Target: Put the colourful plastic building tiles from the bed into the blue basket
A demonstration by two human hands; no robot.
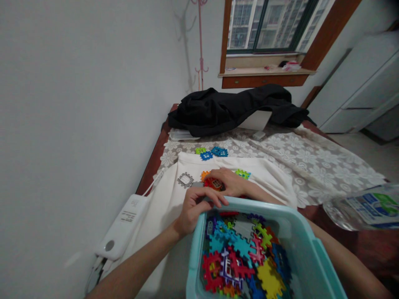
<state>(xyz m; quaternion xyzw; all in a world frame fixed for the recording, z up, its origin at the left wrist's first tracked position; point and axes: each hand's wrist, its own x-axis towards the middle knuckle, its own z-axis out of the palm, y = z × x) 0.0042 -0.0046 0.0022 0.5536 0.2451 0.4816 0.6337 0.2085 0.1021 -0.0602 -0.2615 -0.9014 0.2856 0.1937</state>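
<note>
A turquoise plastic bin [258, 203] stands in front of me with several colourful notched building pieces [240, 245] inside. My left hand [199, 205] is closed over the bin's far left corner, fingers on the rim. Just beyond the rim, my right hand [230, 182] reaches over a red building piece [216, 183] with a window grid, fingers and thumb curled around it. An orange piece [205, 175] pokes out by its fingertips. To the left lies a grey window-shaped piece [185, 180]; a lime-green piece [243, 174] sits right of the hand.
Blue pieces [206, 155] and a green one [200, 150] lie farther back by the white cloth's [264, 166] edge. A power strip [124, 224] is at left, a plastic bottle [368, 207] at right. Black clothing [230, 106] is heaped at the far end.
</note>
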